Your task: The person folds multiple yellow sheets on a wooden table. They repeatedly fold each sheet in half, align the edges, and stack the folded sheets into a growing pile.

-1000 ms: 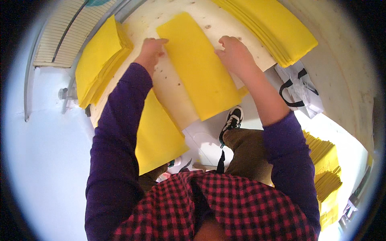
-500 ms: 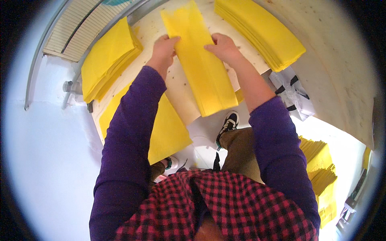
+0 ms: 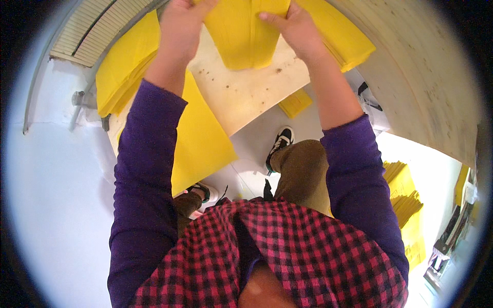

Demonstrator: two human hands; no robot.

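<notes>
A yellow folded cloth-like panel (image 3: pixel 241 41) with a crease down its middle is raised over the table's far part, its top cut off by the picture's edge. My left hand (image 3: pixel 181 32) grips its left side, thumb on the front. On the right side my right hand (image 3: pixel 299 32) pinches it, the thumb in front and the fingers behind. To the left lies a stack of folded yellow panels (image 3: pixel 126 61), partly behind my left hand. Another yellow stack (image 3: pixel 346 38) sits to the right. A flat yellow sheet (image 3: pixel 200 141) hangs over the near table edge beneath my left forearm.
The pale, speckled tabletop (image 3: pixel 246 97) ends in front of my legs. Below its edge is a small yellow piece (image 3: pixel 296 103). A second pale surface (image 3: pixel 426 82) extends right. Yellow bundles (image 3: pixel 405 200) are piled at lower right. A slatted panel (image 3: pixel 95 33) is at upper left.
Both hands have moved away from me with the yellow panel, up toward the picture's top edge. More of the bare tabletop and the small yellow piece below now shows.
</notes>
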